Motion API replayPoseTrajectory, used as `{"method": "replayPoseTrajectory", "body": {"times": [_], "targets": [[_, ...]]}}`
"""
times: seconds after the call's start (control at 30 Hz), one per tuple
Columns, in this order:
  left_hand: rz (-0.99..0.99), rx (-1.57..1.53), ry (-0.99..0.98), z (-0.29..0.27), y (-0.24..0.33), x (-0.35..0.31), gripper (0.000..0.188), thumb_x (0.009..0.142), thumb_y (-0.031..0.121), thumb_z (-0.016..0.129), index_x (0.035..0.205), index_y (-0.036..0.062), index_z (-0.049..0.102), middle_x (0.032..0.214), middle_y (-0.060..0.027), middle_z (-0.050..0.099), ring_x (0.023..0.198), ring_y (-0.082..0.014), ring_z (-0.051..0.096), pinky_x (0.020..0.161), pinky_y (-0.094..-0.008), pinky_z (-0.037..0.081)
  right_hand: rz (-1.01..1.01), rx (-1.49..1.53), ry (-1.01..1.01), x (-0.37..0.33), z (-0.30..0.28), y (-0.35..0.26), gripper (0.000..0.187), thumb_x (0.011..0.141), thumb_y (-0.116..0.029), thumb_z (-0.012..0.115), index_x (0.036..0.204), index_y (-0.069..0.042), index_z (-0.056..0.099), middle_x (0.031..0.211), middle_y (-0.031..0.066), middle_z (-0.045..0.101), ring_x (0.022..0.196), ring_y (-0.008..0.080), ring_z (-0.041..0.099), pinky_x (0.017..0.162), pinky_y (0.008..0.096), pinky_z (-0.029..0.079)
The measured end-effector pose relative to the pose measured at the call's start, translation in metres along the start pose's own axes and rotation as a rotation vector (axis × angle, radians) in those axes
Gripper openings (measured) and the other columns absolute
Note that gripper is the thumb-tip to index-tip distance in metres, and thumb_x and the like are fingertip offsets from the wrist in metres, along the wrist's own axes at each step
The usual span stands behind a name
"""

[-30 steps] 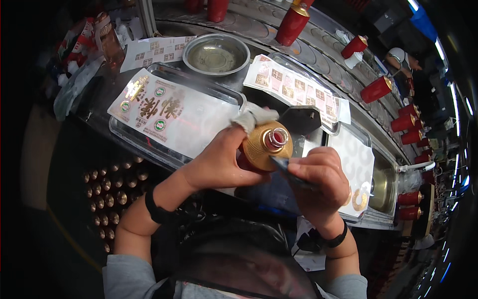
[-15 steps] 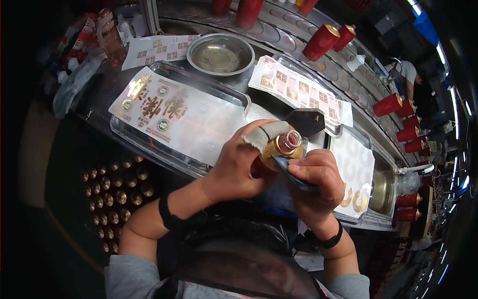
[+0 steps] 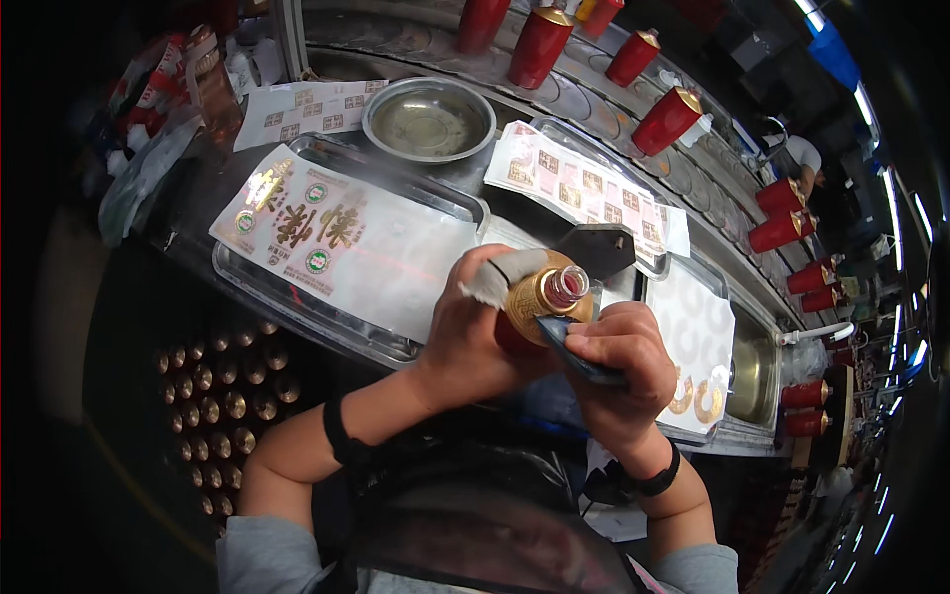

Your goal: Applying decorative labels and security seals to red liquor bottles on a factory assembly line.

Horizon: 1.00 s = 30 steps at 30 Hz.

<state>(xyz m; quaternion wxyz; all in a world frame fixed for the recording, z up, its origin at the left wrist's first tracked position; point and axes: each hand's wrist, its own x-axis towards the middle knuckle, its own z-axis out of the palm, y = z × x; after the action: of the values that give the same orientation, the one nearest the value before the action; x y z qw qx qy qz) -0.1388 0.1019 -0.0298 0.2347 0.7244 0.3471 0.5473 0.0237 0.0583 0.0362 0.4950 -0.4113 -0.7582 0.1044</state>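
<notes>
The left hand point(image 3: 475, 332) wraps its fingers around a small golden-brown bottle point(image 3: 539, 302), gripping the body just below the neck; a white bandage or finger cot covers the thumb. The right hand point(image 3: 618, 371) closes its fingers on a flat dark strip point(image 3: 579, 351), probably a label or scraper, whose upper end lies against the bottle's shoulder. The bottle is held above the near edge of the surface, tilted slightly, with its reddish capped neck pointing up and to the right. Judging by the contact, the strip is being applied to or smoothed on the bottle; whether a label already sits on the glass cannot be told. A metal tray point(image 3: 247, 277) to the left carries a large sheet of printed labels point(image 3: 327, 238), and a second sheet of small labels point(image 3: 584, 193) lies behind the hands. A round metal bowl point(image 3: 428, 121) stands beyond the tray. Red bottles point(image 3: 668, 119) line a curved conveyor behind the surface. Rows of gold-capped bottles point(image 3: 223, 396) stand packed below on the left. Nothing stands between the hands and the trays.
</notes>
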Motion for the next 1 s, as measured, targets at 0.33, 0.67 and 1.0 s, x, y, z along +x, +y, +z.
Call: {"method": "replayPoseTrajectory", "body": {"times": [0.33,0.67,1.0], "targets": [[-0.148,-0.259,-0.103,-0.003,0.003,0.002,0.081,0.065,0.023,0.086,0.132,0.0037,0.046,0.128,-0.0206,0.051,0.113,-0.0401,0.056,0.098,-0.0456,0.046,-0.015,-0.006,0.017,-0.001,0.004,-0.003,0.029,0.064,0.008,0.078,0.089,-0.003,0.069,0.081,0.0087,0.065,0.076,0.0257,0.062,0.072,0.0357,0.049],[-0.155,-0.351,-0.050,0.000,0.003,-0.002,0.083,0.065,0.025,0.089,0.131,0.0007,0.044,0.125,-0.0219,0.055,0.108,-0.0387,0.061,0.094,-0.0444,0.050,0.013,0.065,-0.011,0.000,0.002,-0.003,0.031,0.061,0.007,0.077,0.090,-0.003,0.069,0.084,0.0091,0.064,0.078,0.0256,0.062,0.073,0.0354,0.049],[-0.125,-0.375,-0.024,0.007,0.009,-0.003,0.077,0.073,0.018,0.081,0.137,0.0003,0.041,0.131,-0.0220,0.048,0.115,-0.0397,0.056,0.099,-0.0435,0.048,0.025,0.062,0.025,0.001,0.003,-0.002,0.033,0.060,0.008,0.076,0.091,-0.002,0.070,0.084,0.0094,0.064,0.077,0.0274,0.061,0.073,0.0355,0.048]]}}
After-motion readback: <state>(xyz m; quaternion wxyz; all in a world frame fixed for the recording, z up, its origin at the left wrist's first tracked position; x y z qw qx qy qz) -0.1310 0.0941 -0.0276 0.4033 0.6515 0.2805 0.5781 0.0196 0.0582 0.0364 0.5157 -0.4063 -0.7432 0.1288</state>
